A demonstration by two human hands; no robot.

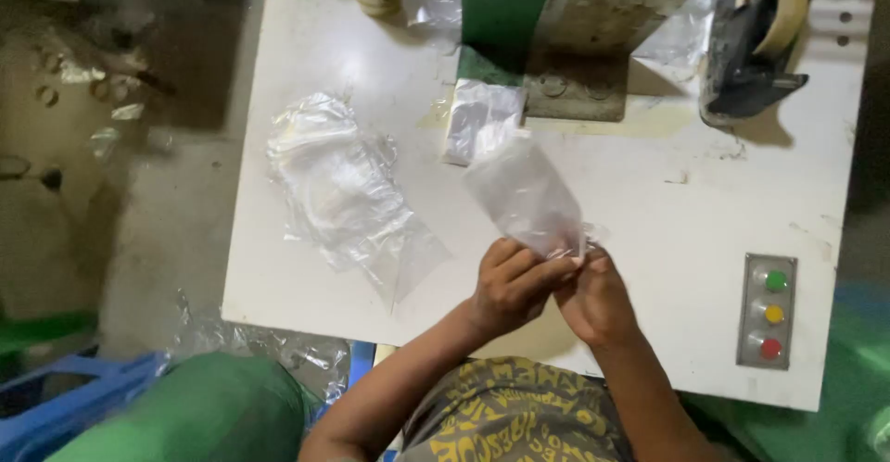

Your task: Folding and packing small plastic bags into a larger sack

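Your left hand [513, 286] and your right hand [593, 297] meet just above the near edge of the white worktop [649, 202], and both are pinched together on the lower end of a small clear plastic bag [524, 193]. The fingers [547, 272] of your left hand are curled shut over that end, and your right hand's fingers close on the same spot from the other side, so the 2 hands touch each other around the plastic. The bag rises away from your hands toward the far side of the worktop, tilted to the left, its upper end just beside a flat stack of folded clear bags [477, 119]. To the left of your hands lies a loose, crumpled heap of clear bags [343, 193], well apart from the one you hold. Behind the stack stands a metal bracket with a green panel [565, 45]. At the far right corner sits a dark tape dispenser [751, 45]. On the right, near the edge, a grey panel [768, 312] carries 3 round buttons: green, yellow and red.
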